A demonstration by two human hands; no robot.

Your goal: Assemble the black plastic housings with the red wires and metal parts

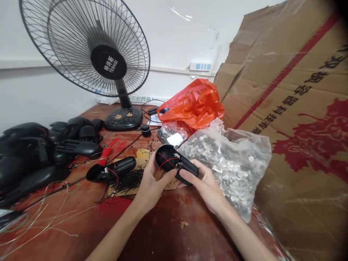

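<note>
Between both hands is a black plastic housing [165,150], a rounded cup with a long handle, its hollow side up and thin red wires inside. My left hand [156,177] is closed round its cup end, the thumb over the near edge. Round the handle end my right hand [199,179] is wrapped, thumb pressing near the middle. What the thumb tips press on is too small to make out. A similar black housing [126,165] with a red wire lies to the left on the table, beside black wires [129,181] and a bundle of red wires [112,204].
A heap of black housings [32,152] covers the left. Behind stands a fan [125,117]. To the right are a clear bag of small metal parts [233,166], an orange-red plastic bag [195,105] and a tall cardboard box [299,108]. Loose pale wires [51,217] trail over the front left.
</note>
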